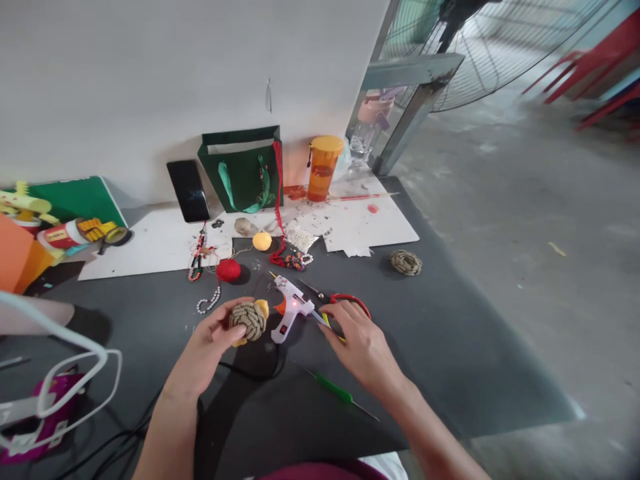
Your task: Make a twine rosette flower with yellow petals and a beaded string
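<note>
My left hand [215, 340] is closed around a small crocheted piece [249, 321], grey-brown and ridged, with yellow bits at its edges. White with an orange trigger, a hot glue gun [293, 303] lies on the dark table, its red light on. A pale glue stick [319, 318] sticks out of its back end, and the fingers of my right hand [357, 337] are closed on that stick. Scissors [350, 298] with red and yellow handles lie partly hidden under my right hand. Nearer me is a green-handled crochet hook [334, 388].
Yarn balls, red [229, 270] and yellow [262, 241], lie beyond the glue gun near beads [301, 239]. A second crocheted piece [406, 263] lies to the right. Behind stand a phone [188, 191], a green bag [243, 170] and an orange cup [323, 170]. Cables [125, 433] lie at left.
</note>
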The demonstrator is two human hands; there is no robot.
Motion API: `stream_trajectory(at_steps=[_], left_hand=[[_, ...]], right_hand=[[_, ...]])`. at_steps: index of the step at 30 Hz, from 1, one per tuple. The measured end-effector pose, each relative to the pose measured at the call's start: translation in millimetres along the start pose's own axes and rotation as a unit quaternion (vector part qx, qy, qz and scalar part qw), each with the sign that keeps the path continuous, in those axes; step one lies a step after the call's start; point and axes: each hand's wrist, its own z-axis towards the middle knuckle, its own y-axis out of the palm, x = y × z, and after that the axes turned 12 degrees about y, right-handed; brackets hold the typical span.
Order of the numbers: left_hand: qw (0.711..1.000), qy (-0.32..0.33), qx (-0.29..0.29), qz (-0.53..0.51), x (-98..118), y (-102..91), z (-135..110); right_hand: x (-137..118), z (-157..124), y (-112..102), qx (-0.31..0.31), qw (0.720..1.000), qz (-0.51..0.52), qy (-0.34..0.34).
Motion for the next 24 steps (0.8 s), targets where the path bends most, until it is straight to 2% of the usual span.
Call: stream_trajectory(at_steps=[3,7,9,14,17,20,24], left_hand=[[0.998,0.017,0.01,0.052,3.8,1.5,-7.6],[0.998,0.022,0.035,0.049,5.8,-1.0,-17.4],[0.998,0.017,0.054,0.024,3.9,-3.8,-20.4],[0.993,0.02,0.098,-0.061,-6.2,-7.6,-22.7],[0.991,0.02,0.099,-0.091,-11.3,-9.5,-26.0],[0.99,0.016,0.093,-0.108,-14.6,-13.6,-31.4],[0.987,0.025,0.091,-0.132,-16.3,-17.2,-37.2]], right_hand=[[-12.9,5.4,8.2,0.026,0.997,-0.067,-0.001],[-31.0,10.2,16.1,0.041,0.995,-0.091,0.011],[-41.4,7.8,19.0,0.011,0.996,-0.081,0.036],[-66.4,1.6,22.9,-0.126,0.988,-0.03,0.089],[-74.2,1.9,26.2,-0.157,0.982,-0.024,0.102],[-75.3,0.2,34.0,-0.134,0.982,-0.005,0.134],[-70.2,-6.3,47.7,-0.065,0.972,0.13,0.186]])
